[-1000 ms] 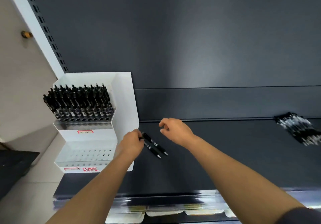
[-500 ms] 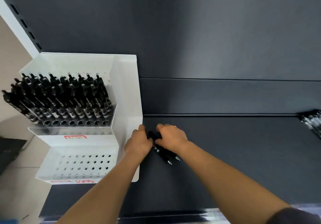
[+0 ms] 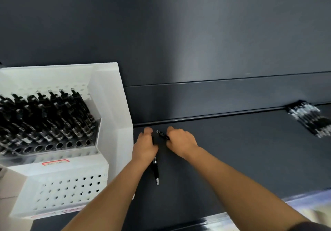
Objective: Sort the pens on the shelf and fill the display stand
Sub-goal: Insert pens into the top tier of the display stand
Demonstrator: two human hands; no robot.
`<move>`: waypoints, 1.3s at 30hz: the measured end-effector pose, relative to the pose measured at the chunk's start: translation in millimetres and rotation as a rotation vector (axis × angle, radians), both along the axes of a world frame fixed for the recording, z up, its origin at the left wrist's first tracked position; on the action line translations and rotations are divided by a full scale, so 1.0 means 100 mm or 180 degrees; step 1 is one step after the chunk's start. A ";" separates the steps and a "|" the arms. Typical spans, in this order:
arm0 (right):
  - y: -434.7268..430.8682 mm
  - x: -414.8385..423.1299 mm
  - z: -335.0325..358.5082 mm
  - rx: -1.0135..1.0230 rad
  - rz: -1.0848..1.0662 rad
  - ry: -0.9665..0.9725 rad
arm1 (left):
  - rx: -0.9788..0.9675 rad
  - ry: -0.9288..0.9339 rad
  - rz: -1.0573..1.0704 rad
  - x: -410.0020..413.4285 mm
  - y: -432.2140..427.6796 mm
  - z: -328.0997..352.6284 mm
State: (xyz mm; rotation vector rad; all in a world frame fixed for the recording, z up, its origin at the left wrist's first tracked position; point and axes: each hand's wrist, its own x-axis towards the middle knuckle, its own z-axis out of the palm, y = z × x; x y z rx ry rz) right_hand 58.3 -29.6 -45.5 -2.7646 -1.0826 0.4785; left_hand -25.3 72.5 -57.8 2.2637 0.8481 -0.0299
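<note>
Black pen (image 3: 156, 171) gripped in left hand (image 3: 145, 146), fingers curled round the barrel, tip sticking out below the palm. Right hand (image 3: 181, 142) fingers curled round second pen (image 3: 162, 134), its end poking out left of them. Both hands just right of white display stand (image 3: 114, 123), upper tier packed with racked pens (image 3: 53, 123). Loose pen pile (image 3: 309, 121) lies well right of the right fingers on dark shelf (image 3: 241, 150).

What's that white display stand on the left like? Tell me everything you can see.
The display stand is white, plastic-looking, stepped in two tiers, standing on the dark shelf at its left end. The upper tier holds rows of black pens, leaning back. The lower tier's holes hold nothing. A red-edged label sits between the tiers.
</note>
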 end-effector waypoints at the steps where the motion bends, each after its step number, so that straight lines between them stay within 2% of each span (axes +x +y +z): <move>1: -0.04 0.02 0.03 0.0112 -0.0089 0.0118 | -0.0182 -0.0110 0.0033 0.01 -0.01 0.02; 3: -0.11 0.05 0.11 0.0313 -0.0250 0.0319 | -0.0427 -0.0290 0.0053 0.04 -0.04 0.09; 7: -0.18 0.03 0.29 0.0584 -0.0426 0.0594 | -0.0408 -0.0658 -0.0058 0.04 -0.10 0.28; 13: -0.33 -0.20 0.54 0.1229 -0.0440 0.0810 | -0.0662 -0.1131 0.0135 -0.21 -0.32 0.55; 17: -0.44 -0.43 0.72 0.1515 -0.0276 0.0700 | -0.0329 -0.1233 0.0074 -0.50 -0.47 0.77; 22: -0.35 -0.88 0.99 0.1555 0.0323 0.0128 | -0.0076 -0.1506 0.0115 -1.08 -0.57 1.08; 27: -0.15 -1.34 1.17 0.1846 0.0789 0.0295 | -0.0017 -0.1658 0.0521 -1.65 -0.44 1.26; 33: 0.20 -1.64 1.47 0.2191 0.1305 0.0206 | 0.0522 -0.1960 0.0847 -2.06 -0.11 1.56; 39: 0.68 -1.78 1.77 0.2748 0.1150 0.0427 | 0.1123 -0.2281 0.1010 -2.28 0.37 1.85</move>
